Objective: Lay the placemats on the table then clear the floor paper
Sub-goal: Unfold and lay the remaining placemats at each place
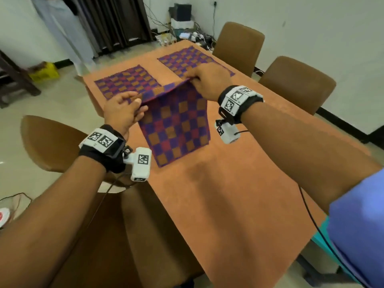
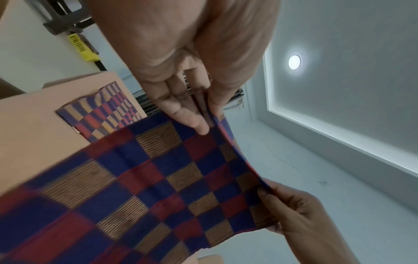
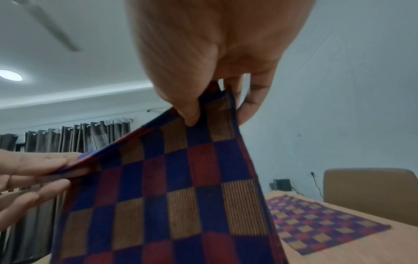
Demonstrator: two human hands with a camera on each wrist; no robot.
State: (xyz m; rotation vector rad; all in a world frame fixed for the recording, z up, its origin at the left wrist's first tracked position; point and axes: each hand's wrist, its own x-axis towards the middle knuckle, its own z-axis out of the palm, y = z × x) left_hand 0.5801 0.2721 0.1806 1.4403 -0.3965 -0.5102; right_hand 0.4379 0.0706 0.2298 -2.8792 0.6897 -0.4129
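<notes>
A checked purple, red and tan placemat (image 1: 176,125) hangs above the orange table (image 1: 239,194), held up by its top edge. My left hand (image 1: 139,104) pinches the top left corner between thumb and fingers. At the top right corner my right hand (image 1: 193,79) pinches the edge. The wrist views show the same cloth (image 2: 147,187) (image 3: 169,196) with a left finger (image 2: 192,116) and the right thumb (image 3: 190,110) pressed on it. Two matching placemats lie flat at the table's far end, one on the left (image 1: 126,82), one on the right (image 1: 191,59).
Brown chairs stand round the table: two on the right (image 1: 297,84) (image 1: 239,44), two on the near left (image 1: 54,142) (image 1: 124,235). A person in pale clothes (image 1: 62,28) stands at the far left. A yellow box (image 1: 44,72) and cables (image 1: 182,32) lie on the floor.
</notes>
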